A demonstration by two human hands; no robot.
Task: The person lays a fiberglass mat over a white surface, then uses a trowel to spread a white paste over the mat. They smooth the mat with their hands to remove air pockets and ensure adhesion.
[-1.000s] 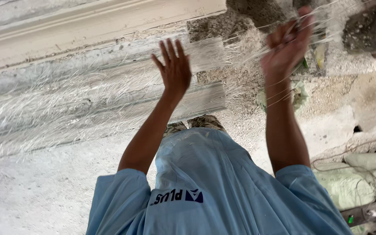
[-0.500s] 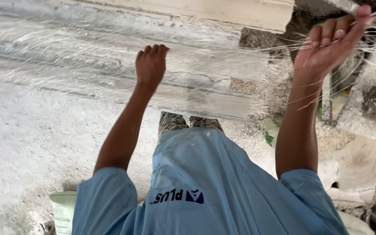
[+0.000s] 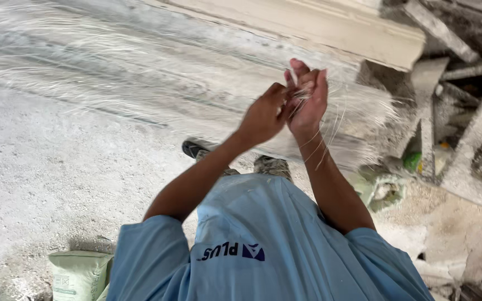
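The fibres [image 3: 330, 120] look very light, limp and springy, likely to snag on skin and drift apart, so they would best be taken as a pinched tuft near the gathered end rather than by loose strands. They are thin, pale, glossy threads, almost see-through, some trailing down past the wrist. The left hand [image 3: 263, 114] and the right hand [image 3: 309, 100] meet just above the long moulded slab [image 3: 319, 25], both with fingers curled closed around a small bunch of these fibres; how tightly each grips is hard to tell. More fibres lie spread in a thin sheet across the slab. A green sack [image 3: 79, 273] sits well away from the slab, by the person's left shoulder.
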